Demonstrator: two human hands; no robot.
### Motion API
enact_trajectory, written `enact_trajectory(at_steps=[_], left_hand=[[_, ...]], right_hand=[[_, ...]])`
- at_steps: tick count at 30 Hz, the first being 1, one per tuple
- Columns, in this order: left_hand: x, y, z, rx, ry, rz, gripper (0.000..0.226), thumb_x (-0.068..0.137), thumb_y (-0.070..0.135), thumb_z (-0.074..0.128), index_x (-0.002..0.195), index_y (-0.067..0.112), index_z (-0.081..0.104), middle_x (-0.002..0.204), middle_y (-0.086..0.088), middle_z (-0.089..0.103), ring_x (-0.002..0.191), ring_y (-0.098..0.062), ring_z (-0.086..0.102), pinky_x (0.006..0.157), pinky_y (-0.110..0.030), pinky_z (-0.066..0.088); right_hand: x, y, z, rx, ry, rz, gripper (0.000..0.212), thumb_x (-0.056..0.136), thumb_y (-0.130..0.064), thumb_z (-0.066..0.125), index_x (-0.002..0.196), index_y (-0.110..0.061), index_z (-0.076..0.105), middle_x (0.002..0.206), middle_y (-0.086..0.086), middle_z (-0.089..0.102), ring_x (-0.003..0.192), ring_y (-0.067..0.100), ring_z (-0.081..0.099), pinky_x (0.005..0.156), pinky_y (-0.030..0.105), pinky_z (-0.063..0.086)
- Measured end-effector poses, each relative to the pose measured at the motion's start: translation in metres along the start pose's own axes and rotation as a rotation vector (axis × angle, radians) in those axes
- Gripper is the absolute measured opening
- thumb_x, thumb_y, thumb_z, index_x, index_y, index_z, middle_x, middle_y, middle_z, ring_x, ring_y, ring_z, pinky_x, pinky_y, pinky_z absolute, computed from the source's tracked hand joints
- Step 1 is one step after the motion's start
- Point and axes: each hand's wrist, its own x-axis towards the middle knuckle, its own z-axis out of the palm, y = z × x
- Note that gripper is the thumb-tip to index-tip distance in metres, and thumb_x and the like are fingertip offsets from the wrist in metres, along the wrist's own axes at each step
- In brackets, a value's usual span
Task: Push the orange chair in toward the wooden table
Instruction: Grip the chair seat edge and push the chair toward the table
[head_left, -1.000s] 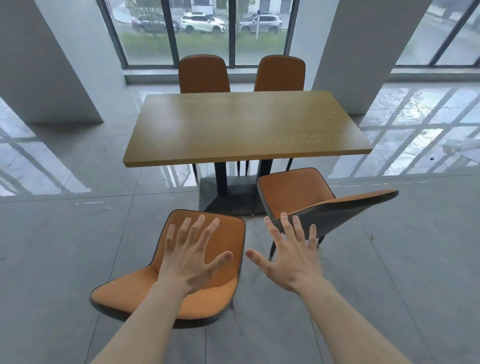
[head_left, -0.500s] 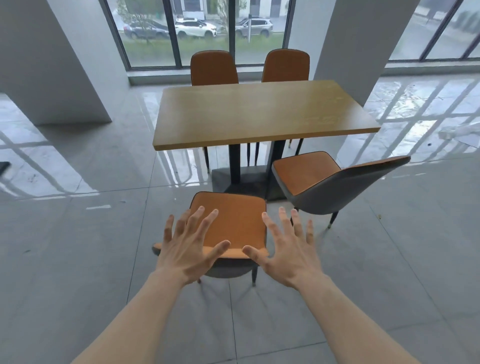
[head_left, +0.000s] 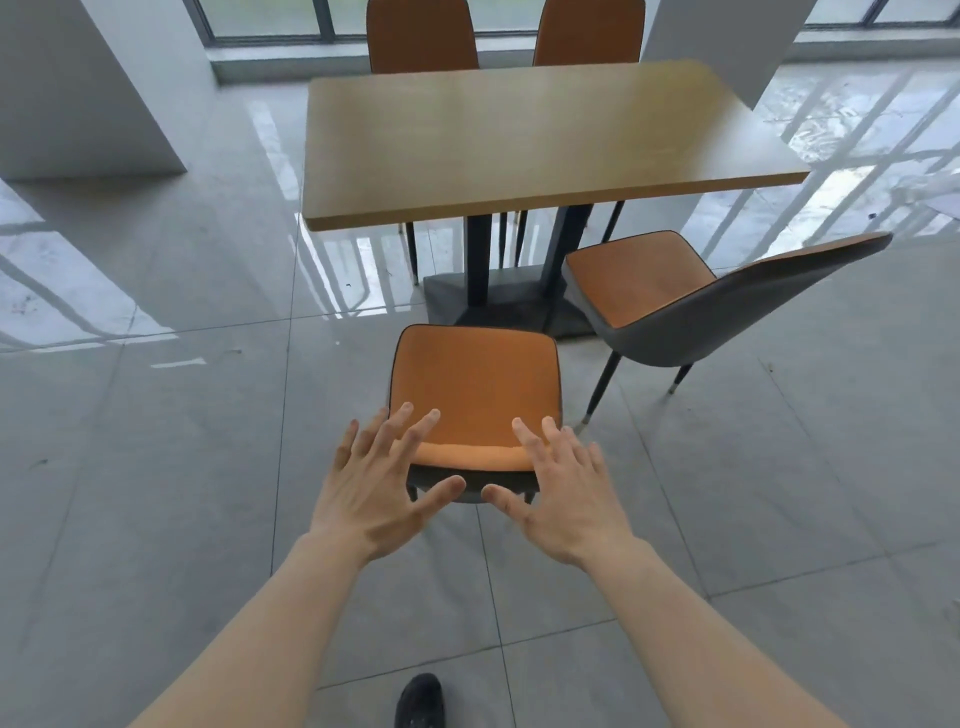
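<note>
An orange chair with a grey shell stands on the floor in front of me, its seat facing the wooden table and well short of the table's near edge. I look down over its backrest top, an orange strip between my hands. My left hand hovers at the backrest's left end with fingers spread. My right hand hovers at the right end, fingers also spread. Neither hand grips the chair; whether the fingertips touch it I cannot tell.
A second orange chair stands angled at the table's right near corner. Two more orange chairs are tucked in at the far side. The table's dark pedestal base sits under it. White pillars flank the area. My dark shoe shows below.
The view has swung so the chair now stands square in front of me, backrest toward me. Both spread hands have come together at the backrest's two ends.
</note>
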Motion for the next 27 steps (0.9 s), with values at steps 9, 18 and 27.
enact_trajectory(at_steps=[9, 18, 27], left_hand=[[0.015, -0.012, 0.020, -0.027, -0.013, -0.020, 0.079, 0.084, 0.093, 0.015, 0.149, 0.051, 0.032, 0.159, 0.018, 0.035, 0.147, -0.014, 0.026, 0.122, -0.042, 0.016], [0.034, -0.003, 0.017, -0.019, 0.011, -0.054, 0.079, 0.085, 0.091, 0.014, 0.145, 0.048, 0.040, 0.150, 0.021, 0.043, 0.140, -0.012, 0.033, 0.119, -0.038, 0.021], [0.088, 0.002, 0.011, -0.007, 0.012, -0.091, 0.074, 0.087, 0.089, 0.017, 0.145, 0.048, 0.039, 0.147, 0.022, 0.044, 0.136, -0.012, 0.035, 0.117, -0.038, 0.023]], right_hand=[[0.025, 0.010, 0.014, -0.013, -0.029, -0.035, 0.084, 0.089, -0.084, 0.019, 0.159, -0.037, 0.023, 0.166, 0.000, 0.026, 0.153, 0.025, 0.007, 0.125, 0.050, 0.000], [0.049, 0.023, 0.003, -0.004, -0.009, -0.104, 0.078, 0.094, -0.082, 0.024, 0.157, -0.037, 0.028, 0.166, -0.002, 0.028, 0.154, 0.027, 0.008, 0.124, 0.051, 0.002], [0.104, 0.037, -0.025, -0.025, -0.014, -0.127, 0.079, 0.091, -0.082, 0.023, 0.155, -0.036, 0.033, 0.163, -0.004, 0.031, 0.152, 0.025, 0.010, 0.122, 0.048, 0.002]])
